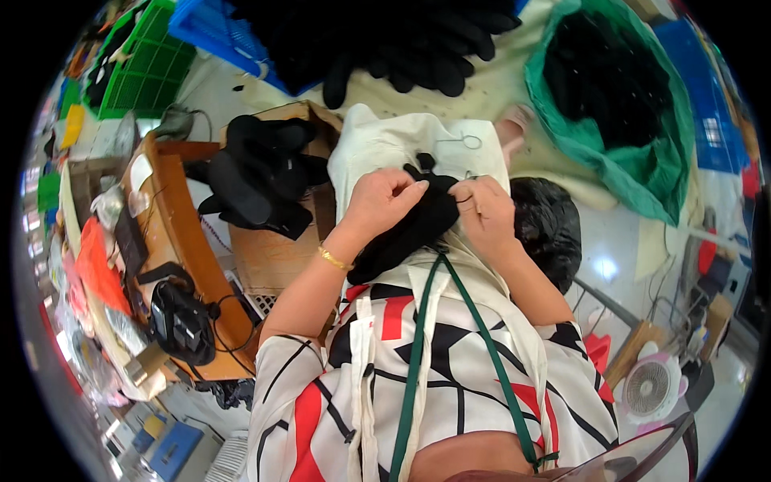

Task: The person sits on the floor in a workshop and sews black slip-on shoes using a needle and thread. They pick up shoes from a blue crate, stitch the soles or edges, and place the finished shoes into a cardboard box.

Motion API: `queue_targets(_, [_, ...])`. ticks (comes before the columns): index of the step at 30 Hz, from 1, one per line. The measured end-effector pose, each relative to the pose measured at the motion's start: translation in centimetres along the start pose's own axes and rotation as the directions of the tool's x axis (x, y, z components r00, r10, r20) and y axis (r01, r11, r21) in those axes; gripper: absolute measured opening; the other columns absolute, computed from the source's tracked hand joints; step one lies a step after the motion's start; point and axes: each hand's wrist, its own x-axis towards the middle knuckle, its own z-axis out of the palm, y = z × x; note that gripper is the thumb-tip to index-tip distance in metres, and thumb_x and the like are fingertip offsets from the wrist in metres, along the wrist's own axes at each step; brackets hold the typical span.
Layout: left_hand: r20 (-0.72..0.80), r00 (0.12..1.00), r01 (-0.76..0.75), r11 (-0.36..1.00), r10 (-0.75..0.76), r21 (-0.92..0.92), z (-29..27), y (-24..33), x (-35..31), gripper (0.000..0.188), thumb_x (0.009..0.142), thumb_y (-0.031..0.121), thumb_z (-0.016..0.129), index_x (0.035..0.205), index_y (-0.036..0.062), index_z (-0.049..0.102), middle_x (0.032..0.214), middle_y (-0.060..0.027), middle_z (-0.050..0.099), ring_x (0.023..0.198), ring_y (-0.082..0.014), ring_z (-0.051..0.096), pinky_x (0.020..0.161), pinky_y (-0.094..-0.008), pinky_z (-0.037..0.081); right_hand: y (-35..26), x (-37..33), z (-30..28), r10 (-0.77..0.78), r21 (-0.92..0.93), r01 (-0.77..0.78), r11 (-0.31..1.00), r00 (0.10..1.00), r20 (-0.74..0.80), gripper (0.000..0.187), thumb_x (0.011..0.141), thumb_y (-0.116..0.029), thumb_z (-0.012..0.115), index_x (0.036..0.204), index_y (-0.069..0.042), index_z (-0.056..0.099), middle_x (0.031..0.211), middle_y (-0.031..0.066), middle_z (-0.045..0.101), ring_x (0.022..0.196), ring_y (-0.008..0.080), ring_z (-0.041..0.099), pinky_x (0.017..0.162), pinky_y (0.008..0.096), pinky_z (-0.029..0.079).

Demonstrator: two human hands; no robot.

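Note:
A soft black fabric piece (414, 221) lies across my lap on a cream apron (365, 145). My left hand (384, 197) is closed on its upper part, thumb and fingers pinched together. Just to the right, my right hand (486, 207) is pinched shut at the piece's edge. A dark thread-like line shows by its fingers, but what they grip is too small to make out. Above the hands, a thin metal tool with a ring handle (470, 142) rests on the apron.
Similar black pieces (261, 173) are heaped on a cardboard box (273, 261) at left, beside a wooden table (181, 241). More fill a blue crate (221, 40) ahead. A green sack (675, 161) stands far right, a black plastic bag (550, 229) nearer. A fan (649, 387) sits lower right.

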Motion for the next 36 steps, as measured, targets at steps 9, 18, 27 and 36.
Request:
queue_targets(9, [0.360,0.862,0.483,0.792,-0.356,-0.373,1.6,-2.5,-0.5,0.016,0.090,0.020,0.067,0.089,0.0033,0.069,0.087,-0.0059,0.072,0.055,-0.0075,0.057,0.046,-0.0200,0.043,-0.9,-5.1,-2.5,0.098,0.122,-0.140,0.983,0.949,0.299,0.010,0.085,-0.006,0.064,0.095,-0.004,0.065,0.076,0.0064,0.064,0.070,0.0208,0.063,0.065,0.0296,0.050])
queue_targets(18, [0.419,0.824,0.555,0.687,-0.381,-0.468,0.9,-3.6,-1.0,0.016,0.093,0.019,0.066,0.086,0.0047,0.064,0.069,-0.0017,0.064,0.054,-0.0063,0.053,0.045,-0.0188,0.040,0.8,-3.9,-2.2,0.594,0.230,-0.727,0.647,0.670,0.445,0.006,0.094,-0.003,0.059,0.096,-0.002,0.064,0.088,0.0019,0.067,0.081,0.0080,0.063,0.071,0.0251,0.050])
queue_targets(27, [0.137,0.989,0.065,0.987,-0.045,-0.145,1.2,-2.6,-1.7,0.014,0.092,0.016,0.065,0.091,0.0023,0.064,0.068,0.0022,0.058,0.058,-0.0055,0.049,0.053,-0.0224,0.041,2.4,-1.8,2.9,0.127,-0.283,-0.051,0.958,0.957,0.259,0.006,0.082,-0.009,0.069,0.087,-0.010,0.066,0.076,0.0073,0.055,0.069,0.0270,0.059,0.056,0.0367,0.047])
queue_targets(36, [0.304,0.894,0.432,0.817,-0.330,-0.382,1.7,-4.2,-1.2,0.013,0.095,0.020,0.064,0.094,0.0074,0.064,0.075,0.0013,0.064,0.057,-0.0025,0.049,0.049,-0.0174,0.039,2.4,-2.7,4.8,0.218,0.165,-0.251,0.954,0.957,0.193,0.003,0.090,-0.009,0.064,0.091,-0.008,0.061,0.081,0.0040,0.061,0.067,0.0203,0.061,0.056,0.0288,0.048])
